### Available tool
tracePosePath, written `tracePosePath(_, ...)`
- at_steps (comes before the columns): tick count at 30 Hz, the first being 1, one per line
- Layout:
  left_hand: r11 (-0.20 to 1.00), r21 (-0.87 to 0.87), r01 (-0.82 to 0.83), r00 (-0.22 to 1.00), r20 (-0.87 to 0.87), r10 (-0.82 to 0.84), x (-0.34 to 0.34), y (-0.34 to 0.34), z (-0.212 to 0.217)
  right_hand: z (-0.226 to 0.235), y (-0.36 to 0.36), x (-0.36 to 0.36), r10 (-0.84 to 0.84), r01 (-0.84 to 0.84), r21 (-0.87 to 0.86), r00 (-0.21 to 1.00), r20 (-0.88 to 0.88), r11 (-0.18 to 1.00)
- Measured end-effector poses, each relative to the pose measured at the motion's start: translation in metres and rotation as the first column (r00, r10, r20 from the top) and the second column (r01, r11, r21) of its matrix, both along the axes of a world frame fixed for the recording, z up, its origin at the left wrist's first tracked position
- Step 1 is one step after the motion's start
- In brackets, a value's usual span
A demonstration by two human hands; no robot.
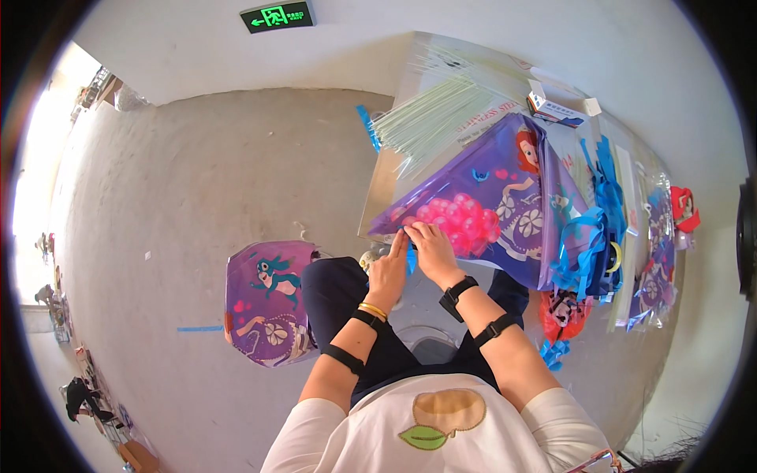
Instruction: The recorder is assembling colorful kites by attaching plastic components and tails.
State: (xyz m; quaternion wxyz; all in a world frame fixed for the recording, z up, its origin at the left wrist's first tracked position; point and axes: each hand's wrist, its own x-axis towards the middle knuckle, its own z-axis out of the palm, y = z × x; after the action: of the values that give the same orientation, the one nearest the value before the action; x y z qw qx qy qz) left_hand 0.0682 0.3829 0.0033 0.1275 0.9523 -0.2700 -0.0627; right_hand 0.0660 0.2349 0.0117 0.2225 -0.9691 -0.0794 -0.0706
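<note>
A purple plastic kite, printed with a red-haired cartoon figure and pink balloons, lies spread over a cardboard-topped work surface in front of me. Its left corner points toward my hands. My left hand is closed at that corner, with the index finger and thumb near the edge. Beside it, my right hand pinches the same corner from above, fingers bent. The fingertips of both hands almost meet. Whatever small part sits between them is hidden. A bit of blue ribbon hangs just below the fingers.
Thin pale rods lie in a bundle behind the kite, near a small open box. Blue straps hang over the right side, with packaged kites beyond. Another purple printed piece stands left of my knee.
</note>
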Motion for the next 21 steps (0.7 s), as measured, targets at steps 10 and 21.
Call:
tracePosePath(10,1.000,0.025,-0.014,0.999,0.035,0.013,-0.0039,0.0022,-0.0018,-0.0026,0.0050,-0.0029,-0.016,0.015,-0.087,1.000,-0.016,0.996)
tracePosePath(21,0.999,0.044,-0.025,1.000,0.007,0.025,-0.0038,0.0038,-0.0074,-0.0020,0.0085,-0.0020,-0.013,0.012,-0.057,1.000,-0.023,0.998)
